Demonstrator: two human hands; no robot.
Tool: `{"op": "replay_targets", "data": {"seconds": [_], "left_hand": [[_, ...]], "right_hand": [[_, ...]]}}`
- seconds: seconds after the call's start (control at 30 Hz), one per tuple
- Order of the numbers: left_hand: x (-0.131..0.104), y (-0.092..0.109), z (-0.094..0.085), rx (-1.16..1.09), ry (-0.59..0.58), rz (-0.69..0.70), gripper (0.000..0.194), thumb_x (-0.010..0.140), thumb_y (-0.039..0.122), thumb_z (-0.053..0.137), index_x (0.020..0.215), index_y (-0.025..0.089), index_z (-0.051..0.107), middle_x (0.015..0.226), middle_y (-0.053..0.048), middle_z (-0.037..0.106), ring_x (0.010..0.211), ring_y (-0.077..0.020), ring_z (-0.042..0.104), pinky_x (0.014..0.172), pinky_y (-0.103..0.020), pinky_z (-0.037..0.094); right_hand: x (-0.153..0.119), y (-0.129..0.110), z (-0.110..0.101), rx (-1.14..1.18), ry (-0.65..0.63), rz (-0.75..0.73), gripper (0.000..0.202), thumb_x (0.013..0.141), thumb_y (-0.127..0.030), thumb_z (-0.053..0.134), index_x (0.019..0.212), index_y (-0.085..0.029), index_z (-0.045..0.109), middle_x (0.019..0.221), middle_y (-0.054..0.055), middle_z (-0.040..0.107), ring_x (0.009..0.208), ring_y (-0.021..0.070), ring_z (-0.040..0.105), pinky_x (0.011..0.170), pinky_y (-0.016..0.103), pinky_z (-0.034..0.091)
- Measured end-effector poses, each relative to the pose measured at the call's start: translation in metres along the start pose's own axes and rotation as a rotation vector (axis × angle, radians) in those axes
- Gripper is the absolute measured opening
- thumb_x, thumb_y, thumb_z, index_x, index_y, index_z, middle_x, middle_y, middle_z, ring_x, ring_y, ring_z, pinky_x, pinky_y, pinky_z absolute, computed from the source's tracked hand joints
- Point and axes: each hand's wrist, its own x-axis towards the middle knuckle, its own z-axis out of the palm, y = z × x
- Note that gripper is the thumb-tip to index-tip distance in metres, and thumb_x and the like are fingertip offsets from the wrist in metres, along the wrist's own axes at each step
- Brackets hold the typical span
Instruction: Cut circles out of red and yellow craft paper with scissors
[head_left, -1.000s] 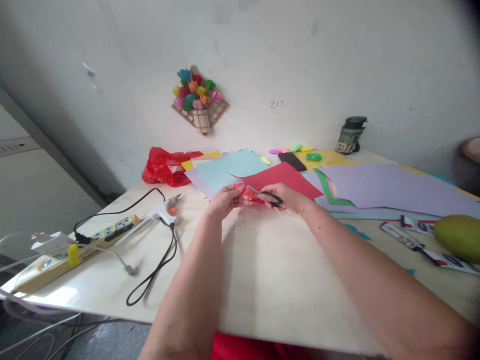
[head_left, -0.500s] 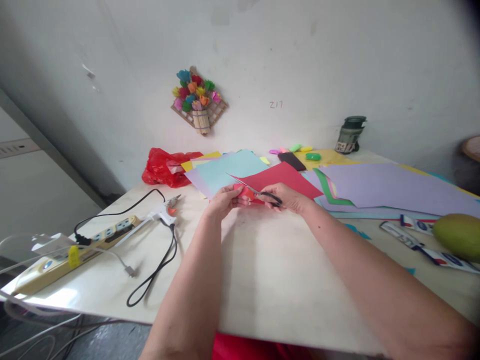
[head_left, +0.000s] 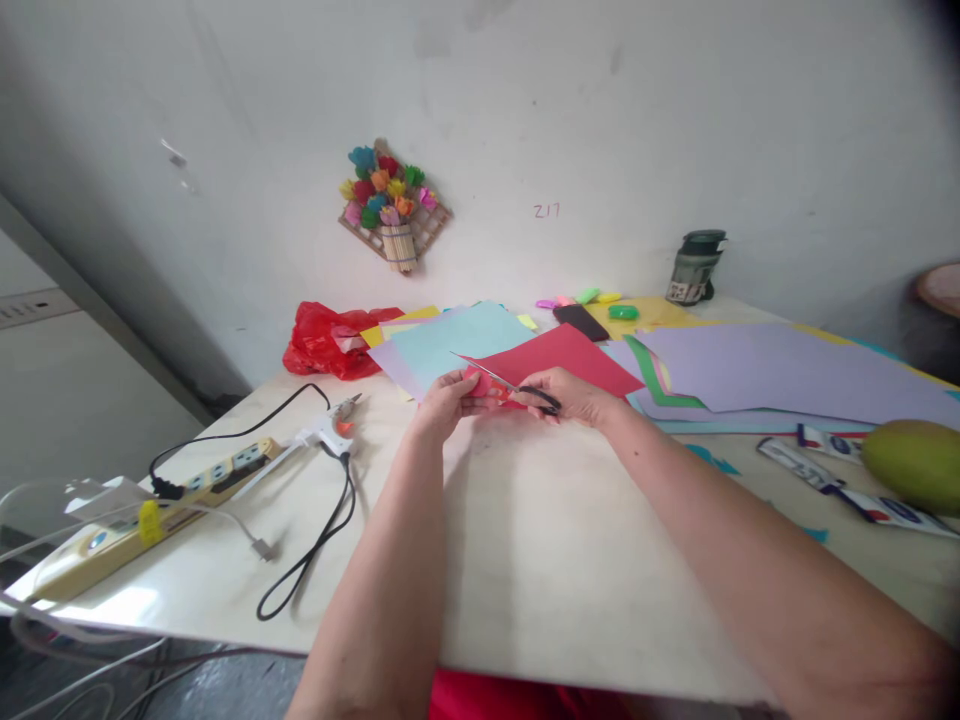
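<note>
My left hand (head_left: 448, 400) pinches a small piece of red paper (head_left: 481, 384) near the middle of the table. Wrapped round the black handles of the scissors (head_left: 541, 400) is my right hand (head_left: 564, 392). The scissors' blades point up and to the left, over the small red piece. A large red sheet (head_left: 559, 355) lies just behind both hands, with a light blue sheet (head_left: 461, 340) to its left. Whether the blades are fully closed is too small to tell.
At the left are a glue gun (head_left: 335, 428) with a looping black cable and a power strip (head_left: 157, 520). A red plastic bag (head_left: 322, 345) lies behind. Purple sheets (head_left: 795, 370), a green mango (head_left: 915, 465), glue tubes (head_left: 892, 508) and a bottle (head_left: 695, 268) are at the right.
The camera view has shifted slightly. Both hands keep their hold, and the scissors and the small red piece have barely moved relative to each other.
</note>
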Motion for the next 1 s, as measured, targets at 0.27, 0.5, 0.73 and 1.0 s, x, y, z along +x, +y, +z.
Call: {"op": "replay_targets", "data": {"seconds": [0.27,0.5,0.73,1.0], "left_hand": [[-0.002,0.002,0.005,-0.023,-0.011,-0.008,0.013,0.082,0.02,0.067,0.079,0.011,0.059,0.063,-0.007,0.067,0.055,-0.0116,0.065,0.059,-0.021,0.053],[-0.002,0.002,0.006,-0.017,-0.014,-0.011,0.012,0.081,0.019,0.067,0.078,0.011,0.059,0.063,-0.007,0.067,0.054,-0.0123,0.065,0.058,-0.021,0.052],[-0.002,0.001,0.008,-0.017,-0.064,-0.024,0.01,0.083,0.018,0.063,0.078,0.011,0.059,0.063,-0.008,0.068,0.055,-0.0134,0.065,0.057,-0.022,0.052],[0.001,-0.002,0.002,-0.012,-0.079,-0.022,0.018,0.081,0.027,0.067,0.079,0.012,0.059,0.062,-0.007,0.066,0.053,-0.0125,0.064,0.057,-0.022,0.05]], "right_hand": [[0.001,0.005,-0.001,0.001,0.009,-0.025,0.035,0.071,-0.047,0.07,0.067,-0.014,0.059,0.052,-0.003,0.051,0.041,0.0063,0.041,0.036,0.02,0.032],[-0.002,-0.001,0.002,0.001,0.016,-0.019,0.036,0.07,-0.047,0.072,0.065,-0.015,0.055,0.051,-0.003,0.051,0.041,0.0068,0.042,0.036,0.021,0.033],[-0.004,-0.007,0.004,0.032,0.012,0.013,0.036,0.07,-0.05,0.068,0.066,-0.016,0.057,0.05,-0.002,0.051,0.042,0.0076,0.042,0.037,0.021,0.034],[-0.002,-0.003,0.002,0.027,0.0,0.005,0.035,0.073,-0.048,0.066,0.067,-0.015,0.056,0.05,-0.002,0.052,0.04,0.007,0.041,0.036,0.021,0.032]]}}
